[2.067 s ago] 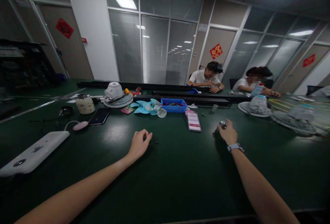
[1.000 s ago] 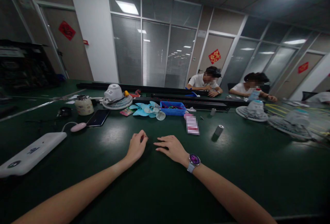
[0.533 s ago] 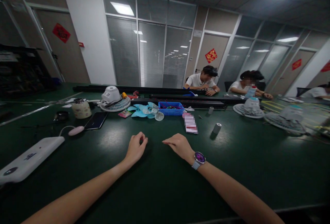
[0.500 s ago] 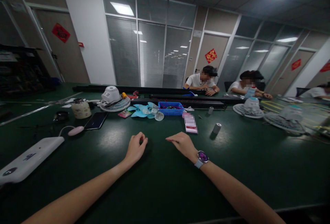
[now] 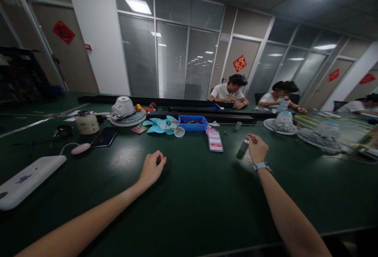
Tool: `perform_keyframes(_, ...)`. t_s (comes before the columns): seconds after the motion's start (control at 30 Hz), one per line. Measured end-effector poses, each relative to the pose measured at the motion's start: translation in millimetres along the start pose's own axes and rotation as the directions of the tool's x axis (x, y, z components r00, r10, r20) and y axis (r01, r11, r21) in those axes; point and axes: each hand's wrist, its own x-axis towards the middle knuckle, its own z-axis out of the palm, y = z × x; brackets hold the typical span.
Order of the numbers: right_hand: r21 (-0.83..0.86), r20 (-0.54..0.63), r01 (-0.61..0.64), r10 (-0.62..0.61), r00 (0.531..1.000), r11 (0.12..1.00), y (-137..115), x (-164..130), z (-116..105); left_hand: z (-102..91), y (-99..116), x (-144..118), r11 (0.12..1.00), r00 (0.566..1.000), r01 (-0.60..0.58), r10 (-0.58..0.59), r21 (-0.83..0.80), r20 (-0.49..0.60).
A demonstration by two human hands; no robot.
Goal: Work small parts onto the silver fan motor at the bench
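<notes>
My right hand [image 5: 257, 148] reaches over the table at right, fingers bunched at the upper end of a small grey cylinder [image 5: 243, 147]. The cylinder leans a little, its lower end at or close to the tabletop. Part of the contact is hidden by the fingers. My left hand [image 5: 152, 167] rests on the green table [image 5: 183, 209] at centre left. Its fingers curl toward the thumb in a loop, with nothing visible inside. A pink-and-white, partly blurred flat item [image 5: 215, 139] lies between the two hands, farther back.
Behind lie blue fan blades [image 5: 159, 125], a blue bin [image 5: 193, 123] of small parts and a white fan housing [image 5: 124, 111]. A phone [image 5: 105, 136], patterned jar [image 5: 88, 123] and white device [image 5: 31, 180] lie left. More fan housings [image 5: 281, 123] stand right. People sit across the table.
My right hand has moved right and a little away from me, from beside the left hand to the grey cylinder. The left hand keeps its curled pose. The view has shifted slightly.
</notes>
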Motion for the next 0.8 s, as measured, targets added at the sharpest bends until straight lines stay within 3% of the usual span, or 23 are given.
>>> perform_keyframes(0.53,-0.318,-0.033,-0.093,0.087,0.996,0.943,5.6,-8.3,8.6,-1.0,2.0,-1.3,1.0,1.0,-0.011,0.011,-0.011,0.015)
perform_keyframes(0.8,-0.313,0.012,-0.088,0.097,0.995,0.946,9.7,-13.9,13.0,-1.5,2.9,-2.0,1.0,1.0,-0.017,0.018,-0.015,0.022)
